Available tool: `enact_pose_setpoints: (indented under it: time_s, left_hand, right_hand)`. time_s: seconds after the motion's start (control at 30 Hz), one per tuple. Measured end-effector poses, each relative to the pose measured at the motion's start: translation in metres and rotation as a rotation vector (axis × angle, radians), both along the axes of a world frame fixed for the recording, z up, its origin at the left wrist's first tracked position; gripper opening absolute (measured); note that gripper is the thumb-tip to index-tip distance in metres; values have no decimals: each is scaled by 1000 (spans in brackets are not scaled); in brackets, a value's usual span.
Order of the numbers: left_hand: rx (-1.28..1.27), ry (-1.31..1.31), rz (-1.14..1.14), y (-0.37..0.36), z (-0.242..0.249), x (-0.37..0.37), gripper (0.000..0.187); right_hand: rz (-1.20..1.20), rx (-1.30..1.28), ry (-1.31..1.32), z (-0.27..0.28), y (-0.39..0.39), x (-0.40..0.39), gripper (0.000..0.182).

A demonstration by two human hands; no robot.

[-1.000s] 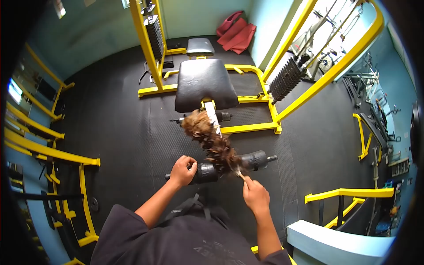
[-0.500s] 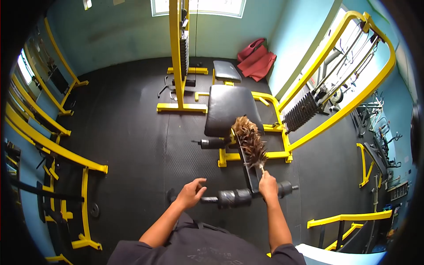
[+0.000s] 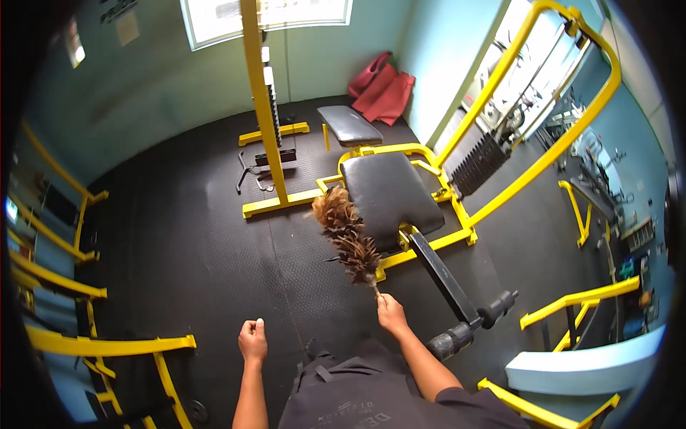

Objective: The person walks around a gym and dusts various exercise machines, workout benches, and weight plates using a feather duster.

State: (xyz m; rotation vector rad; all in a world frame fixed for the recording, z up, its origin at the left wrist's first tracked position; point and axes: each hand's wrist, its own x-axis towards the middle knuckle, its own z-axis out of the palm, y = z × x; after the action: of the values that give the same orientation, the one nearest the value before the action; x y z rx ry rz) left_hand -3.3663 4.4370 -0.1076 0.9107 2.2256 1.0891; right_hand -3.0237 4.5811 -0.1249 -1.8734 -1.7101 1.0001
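Note:
My right hand (image 3: 391, 314) grips the thin handle of a brown feather duster (image 3: 345, 234). Its feathers point up and away, lying beside the left edge of a black padded bench seat (image 3: 389, 191) on a yellow frame. A black bar (image 3: 443, 277) runs from the seat toward me and ends in black foam roller pads (image 3: 471, 325), just right of my right arm. My left hand (image 3: 253, 340) is closed in a loose fist over the black rubber floor, apart from the bench, holding nothing.
A yellow weight-stack machine (image 3: 263, 107) stands behind the bench, with a second small black pad (image 3: 349, 124). Red mats (image 3: 379, 89) lean in the far corner. Yellow frames (image 3: 93, 343) line the left side, a large yellow frame (image 3: 550, 121) the right. A pale blue bench (image 3: 579, 368) sits lower right.
My left hand has let go of the foam roller and drawn back into a fist. The view has shifted left, and the duster has swung from the bar to the seat's left side.

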Motion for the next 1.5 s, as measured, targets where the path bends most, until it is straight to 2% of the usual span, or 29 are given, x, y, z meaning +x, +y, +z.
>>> enact_pose_setpoints:
  time_s: [0.07,0.1,0.17,0.33,0.43,0.53,0.63,0.7,0.77,0.83,0.9,0.93,0.97,1.03,1.1,1.17,1.2,1.3,1.33,1.37,1.4,1.43,1.5]
  left_hand:
    - [-48,0,119,16,-3,-14,26]
    - [-51,11,96,25,-11,-20,26]
    - [149,-151,101,42,-26,-28,19]
    - [96,-200,-23,104,-21,-29,9]
    - [158,-188,-21,157,-21,-33,9]
    - [168,-208,-117,213,-12,-39,10]
    - [31,-283,-205,268,8,-40,15]
    - [73,-264,-209,302,-1,-53,15]
    - [129,-209,-236,334,-7,-63,16]
    - [93,-228,-245,358,-7,-64,15]
    - [29,-253,-287,383,1,-52,15]
    - [24,-246,-329,395,-2,-44,15]
    - [17,-236,-373,409,-4,-36,15]
    - [19,-203,-501,436,-10,-19,17]
    - [-91,-329,-590,463,-8,-3,22]
    - [-141,-320,-692,494,-21,8,25]
    - [-147,-325,-699,512,-30,12,25]
    - [-226,-337,-834,577,-58,31,45]
    - [-174,-93,-941,600,-87,32,51]
    - [-149,-151,-892,623,-96,41,55]
    - [-210,-120,-815,646,-99,54,53]
    - [-236,-120,-780,672,-128,60,52]
    - [-318,-73,-663,712,-156,83,51]
  right_hand:
    - [-53,-19,2,-7,5,-18,29]
    - [-74,-29,0,-10,11,-26,29]
    - [-122,-41,23,-24,22,-39,30]
    - [-275,-41,133,-56,69,-69,30]
    - [-290,-34,121,-94,107,-74,30]
    - [-356,-47,102,-104,153,-64,28]
    - [-588,-116,-27,-120,192,-34,27]
    - [-859,-27,-13,-155,220,-14,26]
    - [-1052,107,99,-156,254,-6,27]
    - [-1071,-125,141,-143,282,-14,26]
    - [-751,52,96,-144,292,-25,25]
    - [-653,-60,109,-128,300,-30,25]
    - [-529,-58,114,-117,307,-30,27]
    - [-450,-171,39,-94,323,-23,28]
    - [-646,-99,52,-101,332,-19,26]
    - [-851,74,48,-119,341,-17,23]
    - [-779,63,41,-124,341,-14,24]
    - [-457,-57,99,-94,347,-11,26]
    - [-304,-156,56,-84,352,-8,26]
    - [-249,-141,0,-78,359,-9,24]
    - [-321,-169,23,-61,371,-17,24]
    - [-382,-178,19,-54,385,-23,26]
    - [-586,-3,31,-62,412,-38,28]
